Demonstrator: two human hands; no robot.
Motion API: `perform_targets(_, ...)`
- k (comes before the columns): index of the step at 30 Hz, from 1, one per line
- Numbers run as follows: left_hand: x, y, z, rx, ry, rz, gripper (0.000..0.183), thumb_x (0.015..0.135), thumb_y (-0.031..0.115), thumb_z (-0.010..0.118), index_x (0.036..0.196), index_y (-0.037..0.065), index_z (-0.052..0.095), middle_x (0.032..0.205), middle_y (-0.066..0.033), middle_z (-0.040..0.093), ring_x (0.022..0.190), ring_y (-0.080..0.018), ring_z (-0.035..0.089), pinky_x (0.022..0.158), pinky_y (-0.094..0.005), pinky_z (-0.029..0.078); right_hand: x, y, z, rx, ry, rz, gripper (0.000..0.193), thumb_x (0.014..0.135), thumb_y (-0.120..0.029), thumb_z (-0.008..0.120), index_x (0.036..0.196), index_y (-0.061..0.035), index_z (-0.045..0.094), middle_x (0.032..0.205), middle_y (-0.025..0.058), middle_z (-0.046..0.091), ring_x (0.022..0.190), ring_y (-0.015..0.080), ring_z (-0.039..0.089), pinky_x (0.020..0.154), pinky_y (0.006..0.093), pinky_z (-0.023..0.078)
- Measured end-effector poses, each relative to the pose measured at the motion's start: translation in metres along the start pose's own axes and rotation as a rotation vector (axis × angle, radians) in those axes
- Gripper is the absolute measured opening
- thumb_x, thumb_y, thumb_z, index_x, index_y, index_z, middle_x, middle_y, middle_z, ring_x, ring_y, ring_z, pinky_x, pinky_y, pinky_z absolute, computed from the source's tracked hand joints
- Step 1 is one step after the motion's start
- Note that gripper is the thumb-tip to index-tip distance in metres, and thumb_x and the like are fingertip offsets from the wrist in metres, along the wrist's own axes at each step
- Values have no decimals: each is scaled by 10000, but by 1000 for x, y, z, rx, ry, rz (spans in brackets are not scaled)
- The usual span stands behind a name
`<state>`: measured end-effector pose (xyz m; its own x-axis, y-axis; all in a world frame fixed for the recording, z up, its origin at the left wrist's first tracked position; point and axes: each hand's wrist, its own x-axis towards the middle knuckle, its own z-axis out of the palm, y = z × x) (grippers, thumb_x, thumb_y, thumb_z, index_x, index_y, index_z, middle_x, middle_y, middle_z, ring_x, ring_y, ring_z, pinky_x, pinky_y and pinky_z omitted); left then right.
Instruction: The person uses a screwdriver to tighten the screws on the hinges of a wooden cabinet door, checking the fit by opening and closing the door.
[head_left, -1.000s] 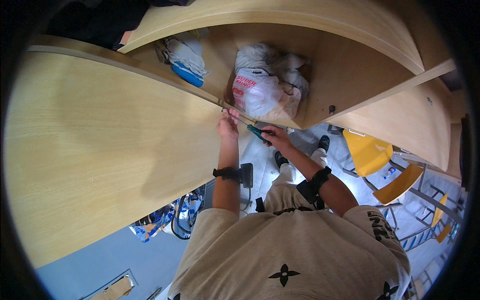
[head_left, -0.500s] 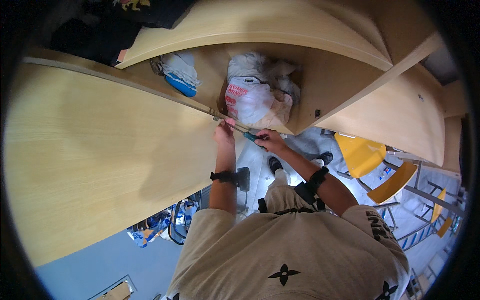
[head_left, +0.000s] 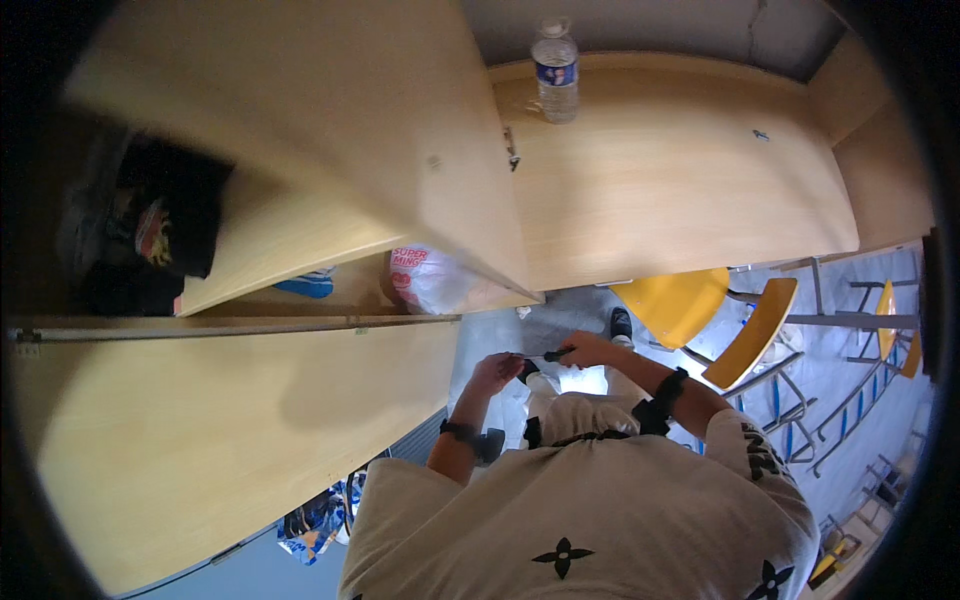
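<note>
In front of my waist, over the floor, my right hand grips the dark handle of a screwdriver. Its thin shaft points left toward my left hand, whose fingers are curled together at the tip. Whatever those fingers pinch is too small to make out. Both hands are apart from the wooden cabinet. Left of them stands the large wooden cabinet door, swung out from the compartment. Inside the compartment, a white plastic bag with red print and a blue item are partly hidden behind panels.
A clear water bottle stands on the wooden surface at the far side. Yellow chairs are on the right. Dark clothing lies on a shelf at the far left. A blue-and-white package sits below the door.
My view has turned to the right, bringing the bottle into sight. Both hands have drawn back from the door's edge toward my body, the screwdriver still in my right hand.
</note>
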<state>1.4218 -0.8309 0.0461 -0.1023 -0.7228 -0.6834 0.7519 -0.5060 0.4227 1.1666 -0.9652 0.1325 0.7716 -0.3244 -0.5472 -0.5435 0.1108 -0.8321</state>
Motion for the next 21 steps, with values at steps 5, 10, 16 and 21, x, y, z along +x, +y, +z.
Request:
perform_targets(5, 28, -19, 116, -77, 16, -334, 227, 860, 159, 542, 1002, -18, 537, 991, -182, 593, 936, -292, 581, 846, -397, 487, -91, 52, -59, 196, 64, 77, 287, 746, -212, 609, 937, 2, 621, 693, 42, 594, 528, 120, 521, 478, 261, 435)
perform_targets(10, 69, -15, 208, 178, -104, -246, 235, 879, 200, 509, 1002, 3, 549, 946, -149, 605, 894, -256, 593, 801, -351, 492, -155, 73, -111, 353, 232, 68, 278, 775, -127, 607, 1008, 23, 589, 745, 46, 596, 618, 101, 527, 561, 235, 432)
perform_targets(16, 138, 55, 259, 580, 182, 124, 183, 839, 220, 564, 874, 40, 577, 765, -85, 614, 650, -172, 595, 566, -299, 499, -170, 97, -154, 643, 527, -35, 221, 773, -137, 586, 916, 29, 605, 646, 43, 562, 542, 99, 513, 494, 249, 403)
perform_targets(21, 195, 128, 275, 683, 572, 424, 223, 842, 150, 560, 669, 25, 492, 509, -85, 510, 357, -171, 484, 292, -312, 357, -164, 97, -175, 785, 676, -10, 176, 786, -132, 565, 865, 24, 589, 655, 46, 565, 536, 104, 519, 473, 238, 397)
